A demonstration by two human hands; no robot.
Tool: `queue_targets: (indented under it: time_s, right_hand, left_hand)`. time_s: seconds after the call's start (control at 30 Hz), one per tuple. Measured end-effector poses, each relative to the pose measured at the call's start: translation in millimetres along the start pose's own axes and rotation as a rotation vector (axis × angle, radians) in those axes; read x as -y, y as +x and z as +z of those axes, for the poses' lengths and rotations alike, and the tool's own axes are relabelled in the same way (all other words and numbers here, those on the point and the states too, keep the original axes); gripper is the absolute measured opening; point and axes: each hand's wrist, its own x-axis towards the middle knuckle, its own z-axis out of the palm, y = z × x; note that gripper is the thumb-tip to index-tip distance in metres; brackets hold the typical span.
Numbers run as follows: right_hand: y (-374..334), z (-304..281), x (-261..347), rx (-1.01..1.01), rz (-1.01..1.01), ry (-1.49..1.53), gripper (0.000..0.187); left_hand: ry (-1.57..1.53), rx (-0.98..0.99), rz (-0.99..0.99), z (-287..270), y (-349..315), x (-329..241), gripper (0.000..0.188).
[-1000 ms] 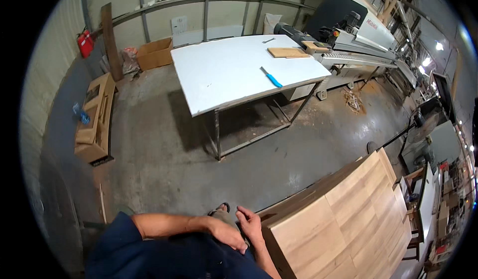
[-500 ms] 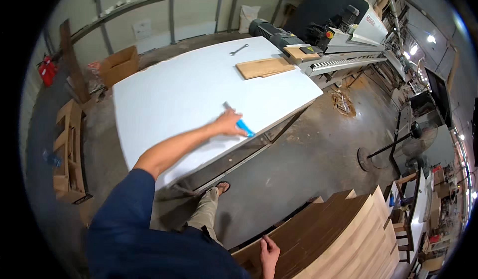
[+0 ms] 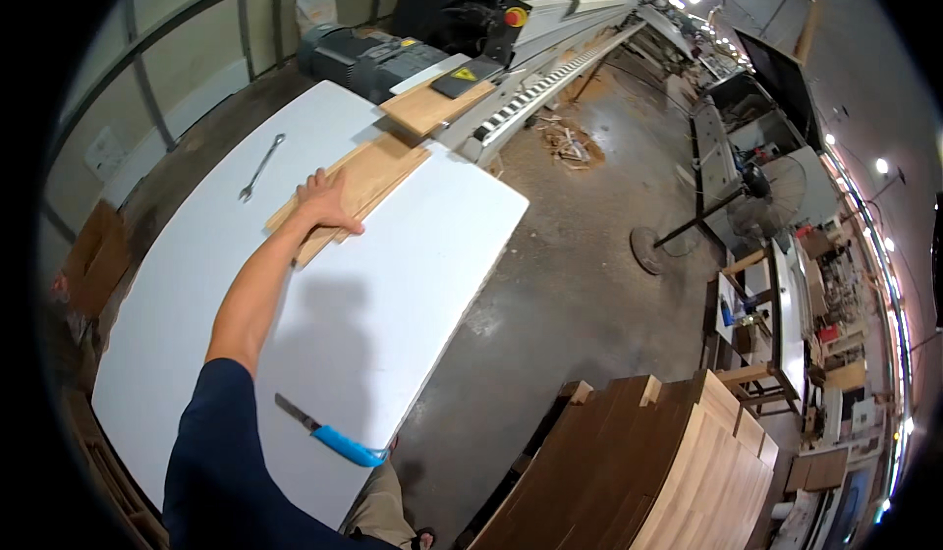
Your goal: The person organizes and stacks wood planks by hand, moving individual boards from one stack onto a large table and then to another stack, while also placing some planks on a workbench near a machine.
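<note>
My left hand (image 3: 322, 201) reaches out over several light wooden boards (image 3: 388, 169) on a white-topped table (image 3: 442, 246). Its palm is down and its fingers are spread on the boards, the thumb at their near edge. A knife with a blue handle (image 3: 346, 444) and a grey blade lies on the table nearer to me, apart from the hand. Left of the boards lies a metal wrench (image 3: 262, 167). My right hand is out of view.
A machine with a long rail (image 3: 550, 83) and a red button (image 3: 515, 17) adjoins the table's far end. Another wooden board (image 3: 432, 108) rests at that end. To the right are a stack of brown wood panels (image 3: 599, 452) and a pedestal fan (image 3: 771, 196).
My left hand has let go of the knife, left it on the table and moved forward onto the boards. My right hand has gone from view. The view has shifted toward the machine.
</note>
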Motion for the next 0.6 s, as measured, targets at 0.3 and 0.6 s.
queue_targets:
  time_s: [0.3, 0.6]
  right_hand:
    - [-6.1, 4.1, 61.6, -0.050, -0.105, 0.087, 0.031]
    - [-65.6, 17.8, -92.5, -0.251, -0.032, 0.216, 0.036]
  left_hand:
    - [-0.003, -0.093, 0.057, 21.1, -48.5, -26.8, 0.114]
    - [-0.667, 0.347, 0.745, 64.3, -304.8, -140.3, 0.107]
